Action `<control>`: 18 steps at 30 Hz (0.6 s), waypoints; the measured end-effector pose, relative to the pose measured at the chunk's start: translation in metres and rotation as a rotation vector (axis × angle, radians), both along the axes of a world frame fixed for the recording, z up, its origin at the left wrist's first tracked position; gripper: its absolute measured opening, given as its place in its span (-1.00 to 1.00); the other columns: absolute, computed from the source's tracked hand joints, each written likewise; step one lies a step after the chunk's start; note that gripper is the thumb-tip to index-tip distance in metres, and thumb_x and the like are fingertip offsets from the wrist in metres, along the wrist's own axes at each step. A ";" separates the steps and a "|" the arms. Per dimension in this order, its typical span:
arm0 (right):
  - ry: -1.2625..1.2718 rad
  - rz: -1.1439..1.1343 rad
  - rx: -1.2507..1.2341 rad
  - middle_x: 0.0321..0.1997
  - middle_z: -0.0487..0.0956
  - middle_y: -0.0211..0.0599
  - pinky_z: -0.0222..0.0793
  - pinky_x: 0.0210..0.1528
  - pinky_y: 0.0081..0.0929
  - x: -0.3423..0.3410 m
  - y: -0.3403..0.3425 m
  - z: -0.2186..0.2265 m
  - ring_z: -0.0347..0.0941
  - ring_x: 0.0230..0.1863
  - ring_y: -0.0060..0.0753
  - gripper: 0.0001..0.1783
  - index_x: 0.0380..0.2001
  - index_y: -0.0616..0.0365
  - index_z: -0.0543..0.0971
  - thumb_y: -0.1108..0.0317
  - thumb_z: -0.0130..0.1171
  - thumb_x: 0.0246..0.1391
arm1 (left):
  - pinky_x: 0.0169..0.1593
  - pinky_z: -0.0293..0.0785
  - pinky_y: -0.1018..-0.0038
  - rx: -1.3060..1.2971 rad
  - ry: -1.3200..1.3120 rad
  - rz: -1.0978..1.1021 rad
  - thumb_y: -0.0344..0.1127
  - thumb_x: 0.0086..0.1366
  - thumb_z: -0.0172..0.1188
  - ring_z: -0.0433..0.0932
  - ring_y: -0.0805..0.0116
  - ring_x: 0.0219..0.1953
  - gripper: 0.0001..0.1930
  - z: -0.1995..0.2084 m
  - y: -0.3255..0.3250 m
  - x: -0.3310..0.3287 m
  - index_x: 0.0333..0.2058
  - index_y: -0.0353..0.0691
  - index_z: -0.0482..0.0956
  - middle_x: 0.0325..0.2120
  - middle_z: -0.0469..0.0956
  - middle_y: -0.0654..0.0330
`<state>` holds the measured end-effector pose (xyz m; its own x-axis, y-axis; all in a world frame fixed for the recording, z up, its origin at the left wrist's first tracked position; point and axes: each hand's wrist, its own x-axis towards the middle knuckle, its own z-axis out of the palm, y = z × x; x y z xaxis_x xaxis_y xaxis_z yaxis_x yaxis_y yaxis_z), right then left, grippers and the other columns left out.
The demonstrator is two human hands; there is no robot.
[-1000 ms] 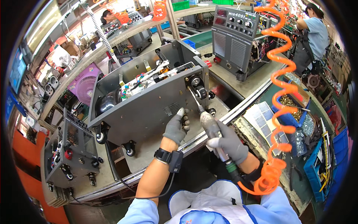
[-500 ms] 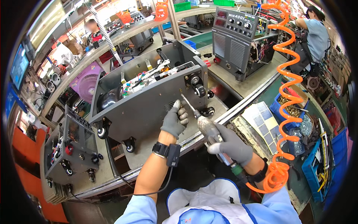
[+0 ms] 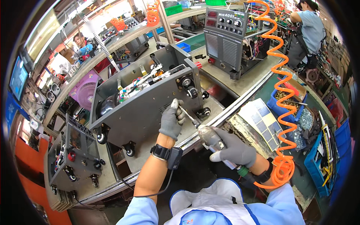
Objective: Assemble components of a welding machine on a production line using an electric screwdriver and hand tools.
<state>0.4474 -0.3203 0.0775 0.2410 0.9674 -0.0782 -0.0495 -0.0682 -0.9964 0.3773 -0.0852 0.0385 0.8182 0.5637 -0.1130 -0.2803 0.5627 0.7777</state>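
Note:
My right hand [image 3: 238,149], in a grey glove, is wrapped round an air screwdriver [image 3: 210,138] with a long thin bit [image 3: 187,114]. The bit slants up and left, and its tip lies by the fingers of my left hand [image 3: 171,120]. That hand, gloved too, is closed with the thumb up; whatever its fingers hold is hidden. Just behind is the dark grey side panel of a welding machine housing [image 3: 138,112], tipped on its side with its caster wheels [image 3: 192,92] facing me. Wiring and boards show inside it.
An orange coiled air hose [image 3: 281,108] hangs on the right and joins the screwdriver. Another welding machine [image 3: 225,41] stands behind, and a smaller housing [image 3: 80,153] sits left. Blue bins [image 3: 279,107] of small hardware and a printed sheet [image 3: 258,120] lie right. Two people work farther off.
The bit tip has drawn back from the panel, down towards my left fingers. My left hand stays closed. The whole view has shifted slightly, and the person at far left has moved.

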 end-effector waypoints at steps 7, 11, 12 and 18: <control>-0.362 -0.027 -0.124 -0.08 0.44 -0.11 0.22 0.02 -0.45 0.002 0.008 -0.009 0.37 -0.07 -0.34 0.00 0.19 0.21 0.11 0.19 0.31 -0.38 | -0.67 -0.02 0.67 -0.032 -0.062 -0.018 -0.12 0.32 -0.09 0.07 0.60 -0.69 -0.72 -0.003 -0.002 -0.001 -0.32 -0.24 0.43 -0.72 0.08 0.41; -0.232 -0.194 0.039 -0.12 0.45 -0.07 0.24 0.00 -0.47 0.010 0.011 -0.012 0.37 -0.08 -0.33 0.00 0.18 0.34 0.09 0.20 0.28 -0.37 | -0.61 0.12 0.64 -0.314 -0.150 -0.057 -0.19 0.29 -0.07 0.22 0.50 -0.62 -0.76 -0.026 0.003 0.000 -0.32 -0.26 0.42 -0.63 0.27 0.32; -0.247 -0.241 0.122 -0.13 0.44 -0.11 0.24 -0.01 -0.50 0.015 0.013 -0.012 0.35 -0.10 -0.37 -0.04 0.17 0.33 0.12 0.23 0.27 -0.36 | -0.57 0.17 0.62 -0.472 -0.090 -0.003 -0.27 0.27 -0.08 0.26 0.47 -0.58 -0.80 -0.034 0.006 -0.001 -0.30 -0.29 0.40 -0.59 0.31 0.27; 0.086 -0.324 0.119 -0.21 0.43 -0.27 0.28 -0.09 -0.58 0.036 0.025 -0.007 0.36 -0.19 -0.50 -0.15 0.08 0.35 0.24 0.28 0.27 -0.37 | -0.07 0.50 0.50 -0.739 0.001 0.167 -0.68 0.16 -0.25 0.44 0.19 -0.21 -0.76 -0.075 0.007 -0.025 -0.20 -0.44 0.31 -0.28 0.37 0.00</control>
